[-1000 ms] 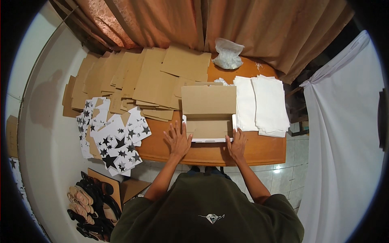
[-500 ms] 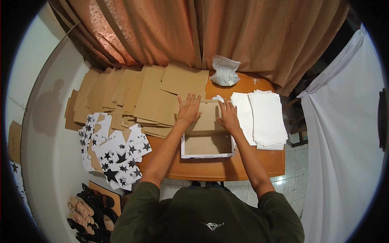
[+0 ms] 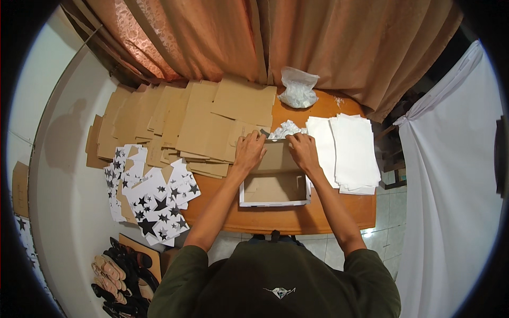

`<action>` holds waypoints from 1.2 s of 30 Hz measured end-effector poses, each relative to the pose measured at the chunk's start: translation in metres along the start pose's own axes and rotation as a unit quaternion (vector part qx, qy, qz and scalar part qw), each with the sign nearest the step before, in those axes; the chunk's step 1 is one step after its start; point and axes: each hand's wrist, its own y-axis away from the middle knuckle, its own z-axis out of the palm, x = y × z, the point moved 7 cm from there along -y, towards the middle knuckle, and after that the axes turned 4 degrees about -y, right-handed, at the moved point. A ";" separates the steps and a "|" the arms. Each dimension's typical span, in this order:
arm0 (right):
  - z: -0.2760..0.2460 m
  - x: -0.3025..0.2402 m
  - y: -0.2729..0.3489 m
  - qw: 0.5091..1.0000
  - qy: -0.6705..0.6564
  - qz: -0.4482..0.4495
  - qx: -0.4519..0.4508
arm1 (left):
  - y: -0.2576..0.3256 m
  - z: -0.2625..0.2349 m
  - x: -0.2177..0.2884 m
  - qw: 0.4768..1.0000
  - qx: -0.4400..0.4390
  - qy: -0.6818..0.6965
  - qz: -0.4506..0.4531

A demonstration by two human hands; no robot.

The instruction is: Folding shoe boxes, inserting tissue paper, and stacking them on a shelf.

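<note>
Now both hands, left (image 3: 249, 151) and right (image 3: 303, 150), grip the brown, white-edged box's (image 3: 274, 188) far flap.

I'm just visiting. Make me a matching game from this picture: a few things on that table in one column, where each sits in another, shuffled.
Things:
1. clear bag
2. white sheets
3. star-printed sheets
4. open box

Places:
A. left edge, hanging off the table
B. under both hands
C. far edge, by the curtain
D. right of the box

Pairs: 1-C, 2-D, 3-A, 4-B
</note>
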 end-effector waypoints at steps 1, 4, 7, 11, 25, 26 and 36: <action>-0.008 -0.006 0.011 0.999 -0.010 -0.015 0.035 | 0.012 -0.003 0.006 1.000 -0.005 0.001 -0.002; -0.034 -0.033 0.038 0.997 -0.041 -0.026 0.067 | 0.046 -0.023 0.021 0.997 0.056 0.049 0.002; -0.054 -0.057 0.069 0.993 -0.094 0.000 0.065 | 0.080 -0.032 0.031 0.990 0.030 0.130 -0.036; -0.043 -0.060 0.107 0.994 -0.097 0.017 0.057 | 0.112 -0.019 0.037 0.977 -0.034 0.206 -0.030; 0.022 -0.054 0.179 0.997 -0.047 -0.050 0.041 | 0.173 0.044 0.050 0.985 -0.056 0.161 0.011; 0.025 -0.054 0.180 0.996 -0.053 -0.050 0.042 | 0.174 0.045 0.050 0.986 -0.047 0.159 0.015; 0.042 -0.054 0.187 0.997 -0.030 -0.066 0.015 | 0.172 0.059 0.051 0.992 -0.047 0.119 0.015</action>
